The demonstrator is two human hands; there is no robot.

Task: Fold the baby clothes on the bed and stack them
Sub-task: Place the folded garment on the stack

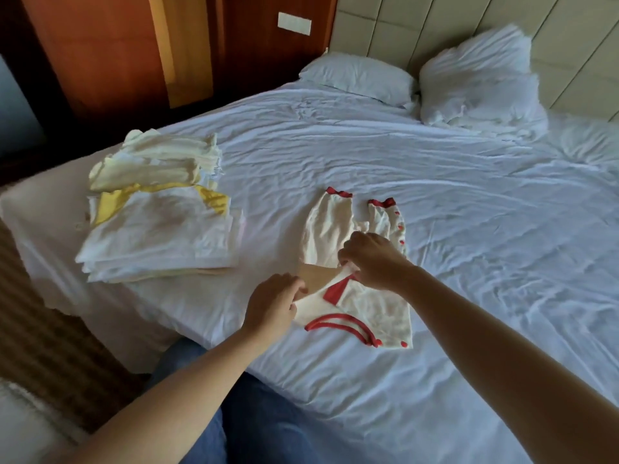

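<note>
Filling the view, a wide bed under a creased white sheet is seen, with two plump white pillows propped at the padded headboard. Near the left edge of the mattress sits a stack of folded cream baby clothes with yellow trim, topped at its far end by a looser pale bundle.

In the middle of the sheet, well apart from that pile, a cream baby romper with red trim is laid out, legs pointing toward the pillows and neckline nearest the camera. It is being worked from both sides. The garment's near shoulder edge is pinched by the curled fingers of the left hand. A sleeve is nipped and drawn inward by the bunched fingertips of the right hand, just above the small red cuff.

The risk here is judged to be a crooked fold: if the sleeve is pulled unevenly, the thin fabric could bunch. The pile also lies close to the bed's edge, where it could be knocked over.
</note>
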